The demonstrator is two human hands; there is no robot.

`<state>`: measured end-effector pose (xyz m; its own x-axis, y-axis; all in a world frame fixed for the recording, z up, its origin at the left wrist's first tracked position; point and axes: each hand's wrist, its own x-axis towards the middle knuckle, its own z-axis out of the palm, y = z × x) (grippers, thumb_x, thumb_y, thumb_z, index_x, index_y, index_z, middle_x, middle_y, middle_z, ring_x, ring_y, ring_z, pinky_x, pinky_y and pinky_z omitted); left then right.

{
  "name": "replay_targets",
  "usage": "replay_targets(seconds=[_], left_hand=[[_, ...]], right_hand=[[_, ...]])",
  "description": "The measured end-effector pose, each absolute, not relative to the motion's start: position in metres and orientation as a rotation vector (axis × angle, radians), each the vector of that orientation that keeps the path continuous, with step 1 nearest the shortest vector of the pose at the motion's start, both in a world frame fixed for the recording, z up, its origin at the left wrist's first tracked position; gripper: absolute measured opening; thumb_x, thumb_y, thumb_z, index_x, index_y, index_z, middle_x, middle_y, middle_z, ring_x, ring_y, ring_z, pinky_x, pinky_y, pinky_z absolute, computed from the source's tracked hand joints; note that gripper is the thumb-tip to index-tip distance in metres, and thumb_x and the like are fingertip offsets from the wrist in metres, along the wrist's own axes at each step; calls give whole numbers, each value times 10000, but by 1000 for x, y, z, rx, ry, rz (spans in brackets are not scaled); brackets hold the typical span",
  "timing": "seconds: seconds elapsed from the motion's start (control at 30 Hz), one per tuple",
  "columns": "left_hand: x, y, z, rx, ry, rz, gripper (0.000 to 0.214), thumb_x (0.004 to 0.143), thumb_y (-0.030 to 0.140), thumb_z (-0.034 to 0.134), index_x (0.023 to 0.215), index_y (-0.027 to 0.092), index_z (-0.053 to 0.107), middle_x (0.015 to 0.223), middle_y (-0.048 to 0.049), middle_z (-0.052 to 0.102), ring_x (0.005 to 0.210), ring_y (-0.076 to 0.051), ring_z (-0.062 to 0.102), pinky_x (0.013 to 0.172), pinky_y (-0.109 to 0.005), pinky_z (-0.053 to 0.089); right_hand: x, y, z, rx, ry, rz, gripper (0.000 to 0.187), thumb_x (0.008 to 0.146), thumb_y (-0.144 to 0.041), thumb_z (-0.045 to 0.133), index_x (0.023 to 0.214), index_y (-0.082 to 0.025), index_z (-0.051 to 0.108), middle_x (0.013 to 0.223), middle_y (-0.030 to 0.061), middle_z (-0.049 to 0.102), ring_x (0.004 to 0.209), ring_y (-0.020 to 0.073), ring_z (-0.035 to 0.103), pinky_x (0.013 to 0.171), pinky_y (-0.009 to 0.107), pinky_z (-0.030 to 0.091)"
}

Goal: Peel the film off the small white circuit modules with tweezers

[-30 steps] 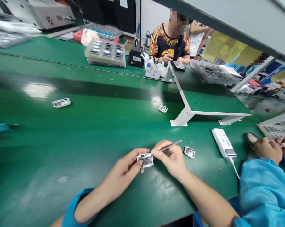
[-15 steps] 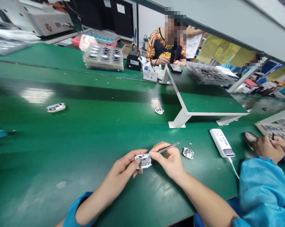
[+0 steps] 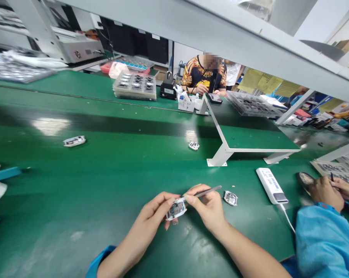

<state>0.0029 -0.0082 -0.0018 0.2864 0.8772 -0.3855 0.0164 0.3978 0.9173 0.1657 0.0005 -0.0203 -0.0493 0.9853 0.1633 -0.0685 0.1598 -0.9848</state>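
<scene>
Pinching a small white-framed circuit module in my left hand, I hold slim steel tweezers in my right hand against it, hands close together; this calls for a steady grip.

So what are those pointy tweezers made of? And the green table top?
The tweezers look like steel: thin and grey with a dull metal sheen. The green bench top seems to be smooth plastic or rubbery matting, glossy because bright patches of light shine on it. The look can't settle which.
</scene>
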Motion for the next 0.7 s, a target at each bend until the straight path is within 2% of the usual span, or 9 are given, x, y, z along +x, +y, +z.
replay_targets(seconds=[0.2,0.33,0.7], left_hand=[[2,-6,-1,941,1141,756,477,741,545,552,962,122,551,644,17,524,572,-41,461,485,-124,364],[0,-5,1,925,1153,749,492,726,561,556,948,123,537,596,32,502,516,-22,410,459,-112,328],[1,-5,2,904,1175,700,483,712,554,560,922,120,540,578,43,478,504,-15,409,461,-103,301]], right_hand=[[166,-2,-16,-917,-1426,1018,34,777,-186,696,800,-190,671,796,51,689,769,182,641,711,324,513],[168,-3,-11,-797,-1635,734,165,755,-92,698,848,-225,666,822,37,716,783,192,643,772,378,484],[171,-5,-4,-690,-1814,532,195,764,-118,692,903,-251,665,846,29,730,785,199,658,769,398,463]])
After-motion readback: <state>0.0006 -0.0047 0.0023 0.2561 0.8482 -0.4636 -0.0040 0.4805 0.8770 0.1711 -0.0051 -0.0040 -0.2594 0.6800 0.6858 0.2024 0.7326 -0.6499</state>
